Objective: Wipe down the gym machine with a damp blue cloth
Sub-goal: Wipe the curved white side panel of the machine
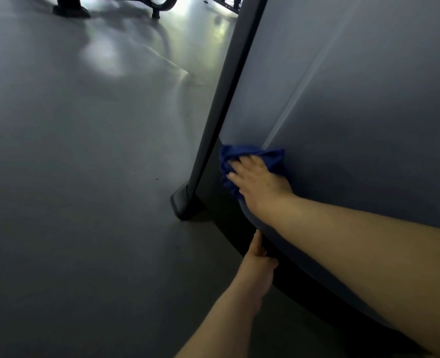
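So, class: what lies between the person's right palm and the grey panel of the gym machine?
In the head view, the blue cloth lies between the right hand and the grey panel; the hand presses it flat there.

Gym, grey floor (84, 177) (machine bases (70, 9))

There is one blue cloth (252, 161), one grey machine panel (355, 112) with one dark post (221, 112), and two bare hands: the right hand (260, 184) and the left hand (258, 257).
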`<action>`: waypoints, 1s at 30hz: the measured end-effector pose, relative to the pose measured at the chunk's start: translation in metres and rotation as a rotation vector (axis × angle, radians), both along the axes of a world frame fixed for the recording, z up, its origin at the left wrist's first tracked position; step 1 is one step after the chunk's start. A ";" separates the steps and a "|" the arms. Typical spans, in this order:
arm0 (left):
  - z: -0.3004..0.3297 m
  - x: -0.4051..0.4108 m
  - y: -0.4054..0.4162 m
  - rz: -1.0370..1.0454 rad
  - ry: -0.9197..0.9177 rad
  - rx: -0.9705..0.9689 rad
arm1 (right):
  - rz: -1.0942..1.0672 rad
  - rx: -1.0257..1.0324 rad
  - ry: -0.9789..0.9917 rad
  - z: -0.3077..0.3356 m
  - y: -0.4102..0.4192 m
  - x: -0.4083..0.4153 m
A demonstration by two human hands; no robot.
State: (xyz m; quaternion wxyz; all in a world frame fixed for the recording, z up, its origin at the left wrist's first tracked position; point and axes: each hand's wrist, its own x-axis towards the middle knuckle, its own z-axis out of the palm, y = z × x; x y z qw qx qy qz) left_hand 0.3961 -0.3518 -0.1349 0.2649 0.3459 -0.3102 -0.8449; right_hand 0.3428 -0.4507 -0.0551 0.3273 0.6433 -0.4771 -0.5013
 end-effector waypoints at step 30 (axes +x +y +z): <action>0.009 -0.030 -0.090 0.444 -0.277 -0.425 | 0.170 -0.560 -0.708 0.016 0.120 -0.047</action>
